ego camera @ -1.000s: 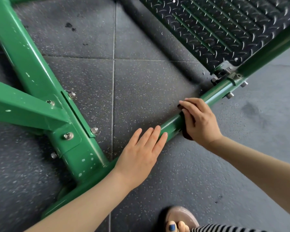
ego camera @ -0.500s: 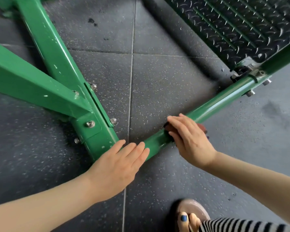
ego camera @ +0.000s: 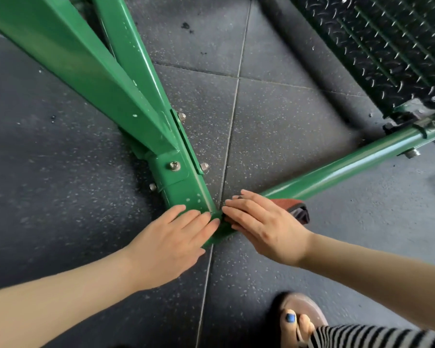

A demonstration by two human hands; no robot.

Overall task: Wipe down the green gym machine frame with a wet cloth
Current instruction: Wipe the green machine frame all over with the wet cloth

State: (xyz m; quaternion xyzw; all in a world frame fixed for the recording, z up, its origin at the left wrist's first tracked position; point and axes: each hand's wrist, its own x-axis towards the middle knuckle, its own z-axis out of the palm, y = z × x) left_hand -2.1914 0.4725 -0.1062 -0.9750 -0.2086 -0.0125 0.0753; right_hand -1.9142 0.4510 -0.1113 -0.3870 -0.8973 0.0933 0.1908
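Foot: a sandalled foot (ego camera: 298, 320) with a blue-painted toenail stands on the speckled rubber floor tiles (ego camera: 274, 126), beside a striped hem (ego camera: 377, 337).
Left hand: the left hand (ego camera: 171, 244) lies flat with straight fingers, its tips resting on the foot of the green frame (ego camera: 93, 71) at the corner joint.
Right hand: the right hand (ego camera: 264, 227) presses a reddish-brown cloth (ego camera: 293, 209) onto the low green tube (ego camera: 349, 164) just beside the joint; fingers look nearly straight, though motion blur leaves the grip uncertain.
Joint: a bolted bracket (ego camera: 170, 172) with silver bolts sits just beyond both hands.
Far right: a black diamond-tread footplate (ego camera: 387, 46) rises from the tube's far end.
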